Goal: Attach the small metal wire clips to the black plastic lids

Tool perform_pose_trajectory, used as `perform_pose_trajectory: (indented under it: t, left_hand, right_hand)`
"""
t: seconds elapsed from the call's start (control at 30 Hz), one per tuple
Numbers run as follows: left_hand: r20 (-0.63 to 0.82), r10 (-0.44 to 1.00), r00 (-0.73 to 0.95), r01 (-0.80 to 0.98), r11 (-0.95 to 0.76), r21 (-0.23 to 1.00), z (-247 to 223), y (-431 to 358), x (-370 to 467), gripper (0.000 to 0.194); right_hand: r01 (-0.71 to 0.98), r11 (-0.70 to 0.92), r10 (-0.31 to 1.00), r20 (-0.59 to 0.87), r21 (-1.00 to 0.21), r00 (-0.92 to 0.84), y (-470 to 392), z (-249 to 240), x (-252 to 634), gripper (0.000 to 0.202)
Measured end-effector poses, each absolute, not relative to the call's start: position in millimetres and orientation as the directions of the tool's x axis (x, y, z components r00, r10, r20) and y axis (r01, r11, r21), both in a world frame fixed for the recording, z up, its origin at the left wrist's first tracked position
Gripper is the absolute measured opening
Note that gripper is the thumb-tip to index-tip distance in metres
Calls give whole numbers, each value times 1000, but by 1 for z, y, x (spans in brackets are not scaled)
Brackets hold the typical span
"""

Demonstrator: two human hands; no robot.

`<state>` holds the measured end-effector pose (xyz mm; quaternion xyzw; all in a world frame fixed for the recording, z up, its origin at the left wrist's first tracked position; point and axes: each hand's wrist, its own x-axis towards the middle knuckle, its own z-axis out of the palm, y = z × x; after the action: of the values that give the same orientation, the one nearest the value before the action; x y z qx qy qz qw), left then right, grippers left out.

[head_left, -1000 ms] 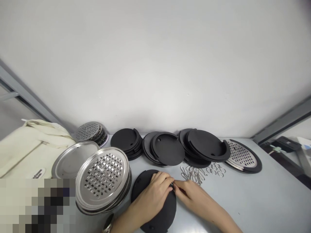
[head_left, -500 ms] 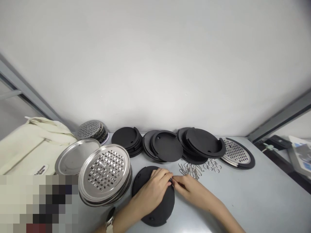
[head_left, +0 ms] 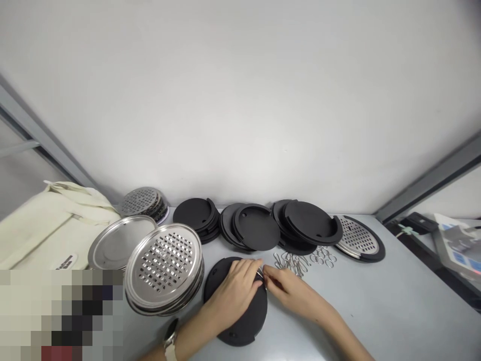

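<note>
From my remote seat I see the black disc (head_left: 250,319) on the worktop (head_left: 376,311) beneath the left hand (head_left: 236,293), whose grip I can't tell; the right hand (head_left: 286,287) looks pinched on a small metal piece (head_left: 260,273) at the disc's edge. That fitting seems unfinished. One perforated plate (head_left: 355,236) already sits in a black holder (head_left: 380,250); loose clips (head_left: 291,263), rings (head_left: 323,256) and stacked metal plates (head_left: 163,265) remain.
</note>
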<state>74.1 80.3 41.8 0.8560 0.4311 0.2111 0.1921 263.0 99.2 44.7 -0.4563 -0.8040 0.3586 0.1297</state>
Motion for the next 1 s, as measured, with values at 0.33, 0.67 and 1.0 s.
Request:
perform_pose_trajectory:
  t: [0.33, 0.67, 1.0]
  left_hand:
    - [211, 842, 496, 774, -539, 332, 39, 79, 77, 20]
    - [121, 855, 504, 711, -491, 503, 40, 83, 71, 24]
    - [135, 839, 528, 659, -505, 558, 42, 85, 71, 20]
  right_hand:
    - [669, 334, 829, -130, -663, -543, 100, 37, 263, 26]
    - [663, 321, 827, -141, -676, -544, 100, 37, 266, 27]
    - [660, 323, 825, -139, -678, -548, 97, 41, 266, 28]
